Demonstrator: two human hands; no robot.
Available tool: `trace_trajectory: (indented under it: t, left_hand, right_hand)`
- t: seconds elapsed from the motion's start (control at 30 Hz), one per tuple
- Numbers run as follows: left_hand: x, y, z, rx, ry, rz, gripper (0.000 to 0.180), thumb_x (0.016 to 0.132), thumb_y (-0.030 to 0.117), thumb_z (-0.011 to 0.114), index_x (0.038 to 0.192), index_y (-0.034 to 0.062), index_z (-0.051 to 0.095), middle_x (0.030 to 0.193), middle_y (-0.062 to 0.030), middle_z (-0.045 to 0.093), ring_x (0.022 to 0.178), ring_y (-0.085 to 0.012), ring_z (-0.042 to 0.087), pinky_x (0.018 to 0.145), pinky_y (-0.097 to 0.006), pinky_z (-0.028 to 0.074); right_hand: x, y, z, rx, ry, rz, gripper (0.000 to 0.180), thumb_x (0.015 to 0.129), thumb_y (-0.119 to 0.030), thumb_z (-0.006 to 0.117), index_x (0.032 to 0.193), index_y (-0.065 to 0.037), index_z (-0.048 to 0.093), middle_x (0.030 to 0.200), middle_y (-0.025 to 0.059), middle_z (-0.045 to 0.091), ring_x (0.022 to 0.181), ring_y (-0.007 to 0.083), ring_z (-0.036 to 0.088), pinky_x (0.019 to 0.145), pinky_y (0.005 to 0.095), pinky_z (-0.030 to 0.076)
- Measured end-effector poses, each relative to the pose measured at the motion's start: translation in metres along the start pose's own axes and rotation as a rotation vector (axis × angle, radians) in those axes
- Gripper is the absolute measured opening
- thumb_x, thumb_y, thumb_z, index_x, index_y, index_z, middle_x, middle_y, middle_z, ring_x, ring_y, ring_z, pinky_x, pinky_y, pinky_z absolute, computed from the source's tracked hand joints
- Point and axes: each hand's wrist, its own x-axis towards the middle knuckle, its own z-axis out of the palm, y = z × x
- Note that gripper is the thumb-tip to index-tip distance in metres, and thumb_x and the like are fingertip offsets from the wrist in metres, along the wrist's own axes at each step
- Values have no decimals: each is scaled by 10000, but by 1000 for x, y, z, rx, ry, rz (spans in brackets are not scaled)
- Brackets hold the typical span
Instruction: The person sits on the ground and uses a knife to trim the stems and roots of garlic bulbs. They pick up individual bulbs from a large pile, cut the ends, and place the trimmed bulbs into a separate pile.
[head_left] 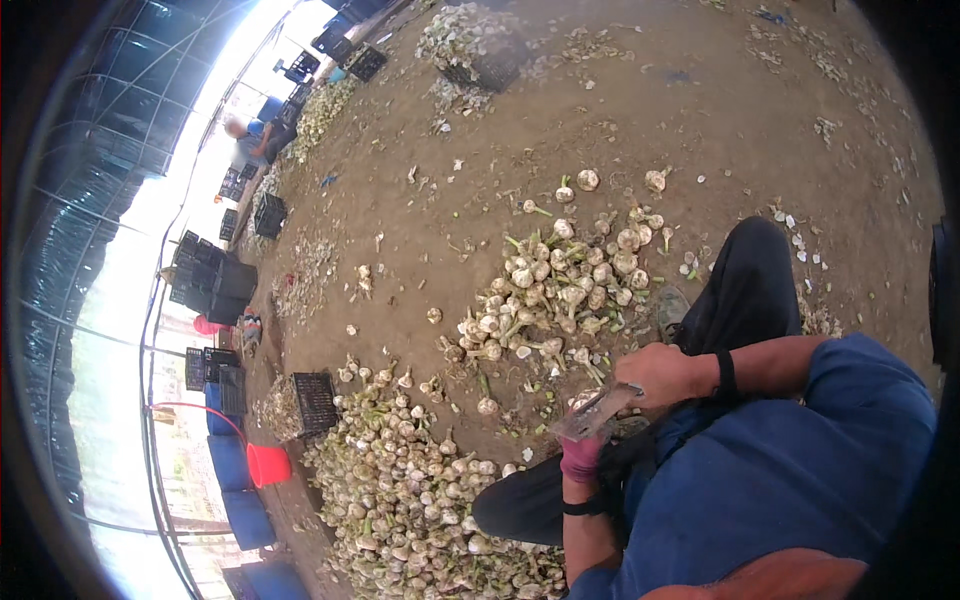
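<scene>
My right hand (655,375), bare with a black wristband, is closed round a knife with a broad metal blade (598,412). The blade points toward my left hand (582,452), which wears a pink glove. Its fingers are partly covered by the blade, and a pale garlic bulb (582,398) shows at the blade's far edge, seemingly in their grip. Just ahead of my hands lies a loose pile of garlic bulbs (570,275) with short stalks. A much larger garlic heap (420,500) spreads to the left of my bent knee.
A black crate (314,403) stands at the heap's far edge, near a red bucket (268,465). Stacked dark crates (215,280) and blue barrels (240,515) line the left wall. Another person (255,140) sits far off. Peelings litter the dirt floor (600,130).
</scene>
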Motion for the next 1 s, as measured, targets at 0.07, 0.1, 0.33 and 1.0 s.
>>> trace_trajectory:
  t: [0.07,0.1,0.33,1.0]
  left_hand:
    - [-3,-4,2,83,-4,55,318,849,230,656,1098,33,632,1030,-89,691,893,-237,669,791,-350,518]
    - [-2,1,2,10,-15,21,343,843,246,665,1107,30,625,1024,-88,691,891,-229,668,791,-346,517]
    - [31,60,-21,-529,48,-252,470,740,243,756,1108,1,590,974,-84,682,888,-192,650,783,-318,506]
    - [38,34,-5,-520,23,-222,391,859,247,637,1167,14,578,1123,-129,631,1018,-232,610,840,-354,501]
  right_hand:
    - [1,3,7,-42,-5,-32,377,765,-386,682,888,-41,594,844,163,589,826,365,617,709,474,495]
    - [2,7,11,-55,6,-7,377,763,-384,678,884,-35,603,836,167,597,825,365,621,711,474,498]
    - [10,75,7,128,-83,481,454,820,-428,620,917,12,669,797,197,662,786,332,661,722,431,516]
    - [12,2,7,189,216,-236,371,787,-322,680,962,-10,583,995,177,580,947,384,569,784,447,473]
